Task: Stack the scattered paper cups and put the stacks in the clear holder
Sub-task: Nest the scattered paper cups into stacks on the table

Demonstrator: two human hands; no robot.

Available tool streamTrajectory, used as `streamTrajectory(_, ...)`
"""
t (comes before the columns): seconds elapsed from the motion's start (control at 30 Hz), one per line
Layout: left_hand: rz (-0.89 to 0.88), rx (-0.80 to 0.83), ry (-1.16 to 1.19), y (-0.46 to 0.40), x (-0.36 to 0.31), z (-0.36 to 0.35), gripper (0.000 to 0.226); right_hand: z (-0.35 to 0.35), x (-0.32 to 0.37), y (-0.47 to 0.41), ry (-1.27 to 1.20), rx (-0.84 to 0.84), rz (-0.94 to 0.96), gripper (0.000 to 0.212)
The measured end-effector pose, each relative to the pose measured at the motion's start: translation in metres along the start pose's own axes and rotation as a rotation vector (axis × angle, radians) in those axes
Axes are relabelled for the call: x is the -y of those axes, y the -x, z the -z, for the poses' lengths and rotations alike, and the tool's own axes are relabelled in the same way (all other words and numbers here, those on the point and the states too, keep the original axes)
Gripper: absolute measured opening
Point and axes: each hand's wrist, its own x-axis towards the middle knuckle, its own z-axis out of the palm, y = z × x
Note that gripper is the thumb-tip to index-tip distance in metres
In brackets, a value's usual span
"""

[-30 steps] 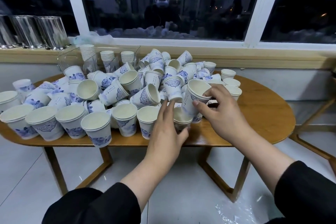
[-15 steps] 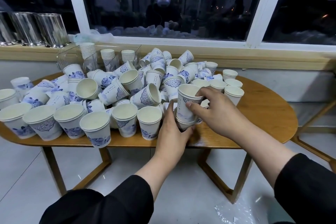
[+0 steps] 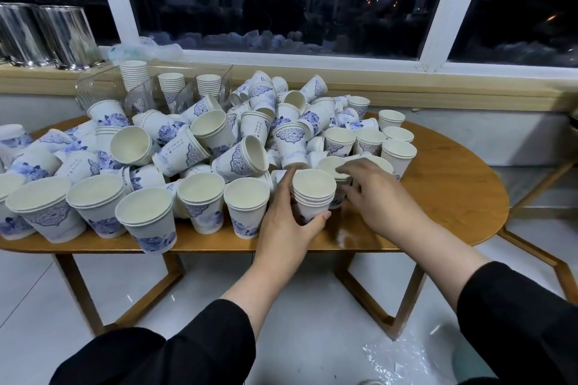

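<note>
- Head view: the left hand (image 3: 289, 222) is wrapped around a short stack of paper cups (image 3: 313, 197) at the table's near edge, fingers behind, thumb in front. A second ago that spot held a single cup, and the right hand was bringing another over it; that cup is now seated, so the stack has grown by one.
- The right hand (image 3: 378, 197) has let go and moved just beside the stack, fingers loosely spread and holding nothing, its fingertips reaching over the next upright cup (image 3: 333, 167) behind; whether they touch it I cannot tell.
- My read: nesting goes on here, delivery comes later.
- The clear holder (image 3: 103, 87) stands at the far left of the wooden table (image 3: 453, 184), with three finished stacks (image 3: 170, 84) in it, well apart from the hands.
- Between hands and holder lies the heap of tumbled cups (image 3: 237, 134), plus a front row of upright cups (image 3: 147, 216). Carrying a stack across means going over or around these.
- Steel containers (image 3: 47, 36) sit on the sill.
</note>
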Motion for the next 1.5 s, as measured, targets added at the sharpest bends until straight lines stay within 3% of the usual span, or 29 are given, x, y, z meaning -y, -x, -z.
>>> streamTrajectory(0.1, -0.009, -0.01, -0.026, -0.001, 0.001, -0.001, 0.082, -0.006, 0.001, -0.003, 0.024, 0.017, -0.012, 0.012)
streamTrajectory(0.37, -0.003, -0.032, -0.038, 0.001, 0.003, -0.004, 0.082, 0.007, 0.006, 0.0, -0.159, -0.166, 0.03, 0.012)
streamTrajectory(0.5, 0.006, -0.027, -0.04, 0.002, 0.001, -0.003, 0.082, 0.026, 0.016, 0.006, -0.224, -0.438, 0.106, 0.019)
streamTrajectory(0.6, 0.027, -0.008, -0.034, 0.002, -0.002, -0.004, 0.086, 0.04, 0.021, 0.006, -0.283, -0.509, 0.114, 0.018)
streamTrajectory(0.7, 0.056, 0.021, -0.034, -0.001, -0.007, -0.01, 0.099, 0.045, 0.027, 0.008, -0.294, -0.428, 0.179, 0.019)
streamTrajectory(0.87, 0.099, 0.071, 0.001, -0.006, -0.013, -0.021, 0.113, 0.03, 0.018, 0.017, -0.141, -0.076, 0.27, 0.031)
streamTrajectory(1.03, 0.068, 0.066, 0.0, -0.008, -0.01, -0.02, 0.105, 0.031, -0.015, 0.017, -0.155, -0.371, 0.005, 0.027)
streamTrajectory(1.13, 0.062, 0.068, -0.027, -0.008, -0.01, -0.021, 0.101, 0.028, -0.041, 0.01, -0.01, -0.082, -0.181, 0.033)
streamTrajectory(1.23, 0.062, 0.076, -0.045, -0.006, -0.009, -0.021, 0.1, 0.019, -0.051, 0.011, 0.072, 0.046, -0.181, 0.012)
streamTrajectory(1.3, 0.06, 0.09, -0.053, -0.006, -0.008, -0.021, 0.1, 0.016, -0.052, 0.012, 0.055, -0.009, -0.179, 0.013)
streamTrajectory(1.4, 0.049, 0.1, -0.053, -0.005, -0.009, -0.022, 0.097, 0.028, -0.04, 0.017, -0.098, -0.226, -0.178, 0.005)
streamTrajectory(1.5, 0.045, 0.102, -0.057, -0.004, -0.012, -0.024, 0.095, 0.051, -0.021, 0.026, -0.259, -0.419, -0.072, 0.014)
